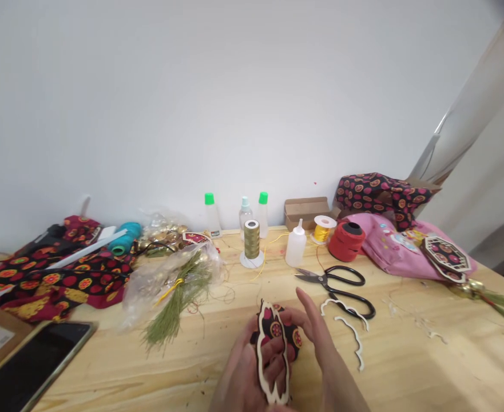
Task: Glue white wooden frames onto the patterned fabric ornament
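A thin pale wooden frame with a scalloped outline (pixel 259 352) stands tilted upright in my left hand (pixel 239 363). Its fingers are closed around it, and some show through the frame's opening. Black cloth with pink and orange round motifs (pixel 295 340) lies behind the upper part of the frame. From the right side my right hand (pixel 324 346) reaches in, one finger touching the cloth by the frame's edge. Another digit of that hand points up, apart from it. Two scalloped wooden strips (pixel 357 343) lie to the right, near black-handled scissors (pixel 326 280).
Behind the hands stand an olive thread spool (pixel 252 240), a white squeeze bottle (pixel 296 246), yellow cord (pixel 322 230) and a red spool (pixel 346 241). A green tassel bundle (pixel 170 312), patterned cloth (pixel 63 280) and a phone (pixel 32 366) lie left. A pink bag (pixel 384 252) sits right.
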`<state>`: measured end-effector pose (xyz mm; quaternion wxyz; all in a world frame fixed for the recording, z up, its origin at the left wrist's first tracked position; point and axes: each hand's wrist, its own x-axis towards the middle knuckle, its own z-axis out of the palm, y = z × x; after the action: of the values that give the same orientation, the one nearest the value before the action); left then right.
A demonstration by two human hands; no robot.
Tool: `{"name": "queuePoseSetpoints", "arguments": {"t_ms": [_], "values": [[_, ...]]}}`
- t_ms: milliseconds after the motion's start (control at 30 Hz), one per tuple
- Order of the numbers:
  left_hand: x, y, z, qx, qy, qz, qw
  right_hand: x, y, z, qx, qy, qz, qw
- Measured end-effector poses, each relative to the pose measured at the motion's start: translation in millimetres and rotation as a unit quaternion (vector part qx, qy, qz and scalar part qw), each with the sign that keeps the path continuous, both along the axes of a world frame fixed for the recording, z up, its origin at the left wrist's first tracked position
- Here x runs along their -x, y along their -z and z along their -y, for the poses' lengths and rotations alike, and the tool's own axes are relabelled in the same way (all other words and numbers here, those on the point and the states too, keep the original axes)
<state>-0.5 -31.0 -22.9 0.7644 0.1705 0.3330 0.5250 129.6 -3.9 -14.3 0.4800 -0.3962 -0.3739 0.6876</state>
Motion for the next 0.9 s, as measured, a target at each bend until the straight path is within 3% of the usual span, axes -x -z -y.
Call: {"name": "queuePoseSetpoints", "arguments": {"t_ms": [100, 167, 267, 333, 433, 533, 633, 733, 900], "values": [[2.1, -3.7, -7.6, -0.039, -0.009, -0.121, 0.992, -10.1, -12.0, 3.7, -0.067, -0.001, -0.044, 0.997], [8.3, -12.6, -11.7, -0.128, -0.049, -0.258, 0.956, -16.4, -19.0, 0.4, -0.029, -0.038, -0.106, 0.993], [24.5, -31.7, -20.0, -0.288, -0.069, -0.481, 0.825, -20.7, -24.4, -6.8, 0.069, -0.105, -0.218, 0.968], [35.7, -45.1, -28.3, -0.382, 0.008, -0.553, 0.740, -20.1, -24.2, -9.3, 0.092, -0.137, -0.245, 0.955], [45.2, -62.6, -42.8, -0.452, 0.109, -0.608, 0.644, -16.6, -19.1, -8.9, 0.091, -0.169, -0.235, 0.953], [43.9, -76.1, -54.9, -0.496, 0.159, -0.632, 0.573, -12.3, -9.7, -6.1, 0.062, -0.189, -0.203, 0.959], [38.2, -86.1, -62.4, -0.542, 0.204, -0.626, 0.523, -10.0, -0.5, -2.5, 0.032, -0.205, -0.206, 0.956], [33.4, -94.2, -65.7, -0.561, 0.253, -0.614, 0.494, -11.8, 2.2, 1.5, 0.012, -0.217, -0.209, 0.954], [27.9, -107.6, -64.2, -0.546, 0.293, -0.598, 0.507, -22.4, -0.6, 5.4, -0.019, -0.247, -0.161, 0.955]]}}
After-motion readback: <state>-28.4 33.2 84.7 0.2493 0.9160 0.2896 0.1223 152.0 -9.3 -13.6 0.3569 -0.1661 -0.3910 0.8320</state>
